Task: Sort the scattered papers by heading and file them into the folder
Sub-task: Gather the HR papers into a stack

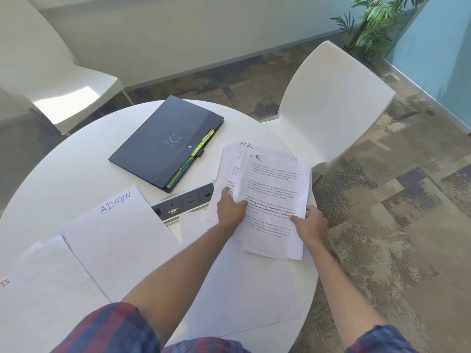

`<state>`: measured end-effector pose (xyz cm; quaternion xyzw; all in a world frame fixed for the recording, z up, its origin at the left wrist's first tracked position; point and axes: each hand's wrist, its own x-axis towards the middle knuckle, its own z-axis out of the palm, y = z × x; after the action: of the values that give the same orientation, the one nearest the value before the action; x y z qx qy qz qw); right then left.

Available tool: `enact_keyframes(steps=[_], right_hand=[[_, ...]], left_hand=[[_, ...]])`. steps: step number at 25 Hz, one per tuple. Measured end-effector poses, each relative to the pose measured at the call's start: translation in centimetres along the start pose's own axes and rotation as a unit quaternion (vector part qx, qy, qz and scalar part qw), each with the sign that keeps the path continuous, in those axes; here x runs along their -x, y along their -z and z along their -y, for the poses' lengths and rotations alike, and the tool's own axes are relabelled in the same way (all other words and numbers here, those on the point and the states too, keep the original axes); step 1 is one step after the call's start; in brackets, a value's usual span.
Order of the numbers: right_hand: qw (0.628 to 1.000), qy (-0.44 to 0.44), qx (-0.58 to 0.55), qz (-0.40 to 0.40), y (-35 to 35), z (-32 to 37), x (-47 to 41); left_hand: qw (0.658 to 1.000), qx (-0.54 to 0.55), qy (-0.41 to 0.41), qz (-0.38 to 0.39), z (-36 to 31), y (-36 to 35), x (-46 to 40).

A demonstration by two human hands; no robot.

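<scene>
White and round, the tabletop (76,171) stands on patterned carpet, with white chairs behind it and a potted plant (369,24) in the far right corner.

At the left edge lies a sheet with a red heading (38,284), only partly in view and not legible. Just beside it, overlapping its right side, lies the sheet headed ADMIN (114,240). These appear to be separate piles, one per heading, kept apart so they cannot mix.

Behind them the dark folder (163,141) lies closed, well apart from both hands. Its coloured index tabs (193,159) protrude along the right edge, so the target section can be read before filing. A socket strip (183,203) is set into the tabletop between the folder and the piles.

The left hand (230,208) grips the left edge of the HR sheets (272,189), thumb on top. The right hand (312,222) pinches their lower right edge. The two-sided hold probably serves to square the fanned sheets into one stack. More blank-looking sheets (242,296) lie beneath, toward the near edge.
</scene>
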<state>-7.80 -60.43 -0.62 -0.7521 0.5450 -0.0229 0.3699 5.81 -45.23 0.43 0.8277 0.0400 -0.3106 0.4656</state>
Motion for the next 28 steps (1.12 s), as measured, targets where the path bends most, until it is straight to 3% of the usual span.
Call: enact_keyframes(steps=[9, 15, 18, 23, 28], right_hand=[[0.992, 0.001, -0.124, 0.010, 0.7, -0.7, 0.0], [0.978, -0.037, -0.204, -0.025, 3.0, -2.8, -0.7], [0.976, -0.060, -0.208, -0.021, 4.2, -4.0, -1.3], [0.979, -0.076, -0.187, 0.022, 4.9, -5.2, -1.6], [0.987, -0.064, -0.137, 0.059, 3.4, -4.5, -1.1]], left_hand=[[0.997, 0.038, -0.009, 0.071, 1.4, 2.3, -2.0], [0.999, 0.043, -0.002, 0.030, 2.1, 3.7, -2.4], [0.999, 0.031, -0.006, -0.004, 2.2, 4.5, -2.5], [1.000, 0.019, -0.014, 0.003, 2.0, 4.8, -2.2], [0.994, 0.097, 0.026, 0.050, 1.7, 3.7, -1.9]])
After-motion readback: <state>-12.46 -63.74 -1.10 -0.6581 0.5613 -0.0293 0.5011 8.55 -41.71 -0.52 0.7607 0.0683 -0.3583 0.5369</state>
